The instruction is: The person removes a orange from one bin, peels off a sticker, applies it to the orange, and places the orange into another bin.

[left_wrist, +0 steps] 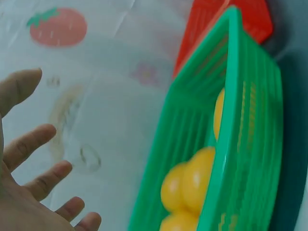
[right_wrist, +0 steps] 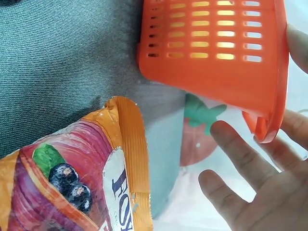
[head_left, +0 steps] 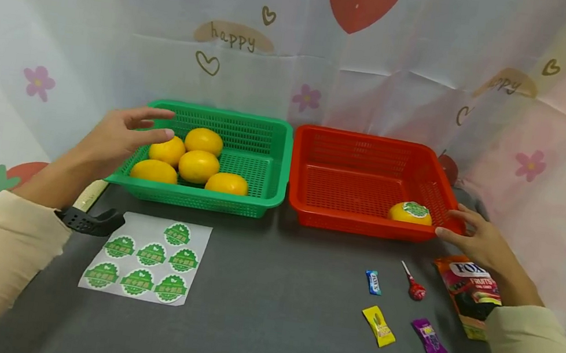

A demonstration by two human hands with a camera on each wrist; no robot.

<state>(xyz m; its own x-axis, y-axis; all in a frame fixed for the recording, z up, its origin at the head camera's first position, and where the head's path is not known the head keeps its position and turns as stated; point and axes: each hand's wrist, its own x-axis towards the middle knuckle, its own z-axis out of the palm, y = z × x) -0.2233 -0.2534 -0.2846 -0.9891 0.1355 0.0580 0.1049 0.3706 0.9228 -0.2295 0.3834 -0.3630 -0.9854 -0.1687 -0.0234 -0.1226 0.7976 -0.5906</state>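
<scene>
Beige sleeves frame the grey table (head_left: pixel 267 314). The left hand (head_left: pixel 119 137) hovers, grip released and fingers spread, over yellow round oranges (head_left: pixel 195 161) in the green plastic basket (head_left: pixel 266 139). The right hand (head_left: pixel 480 242), fingers straight, touches the red plastic basket's (head_left: pixel 349 149) near right corner beside a stickered orange (head_left: pixel 410 212).

Fruit basket (head_left: pixel 266 139) left, second basket (head_left: pixel 349 143) right; sticker sheet (head_left: pixel 148 257) in front.

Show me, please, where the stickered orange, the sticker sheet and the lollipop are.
stickered orange (head_left: pixel 410 213): head view, on its yellow side under the green sticker, in the red basket.
sticker sheet (head_left: pixel 148 257): head view, near the sheet's middle.
lollipop (head_left: pixel 417 291): head view, on the red wrapped head.
</scene>
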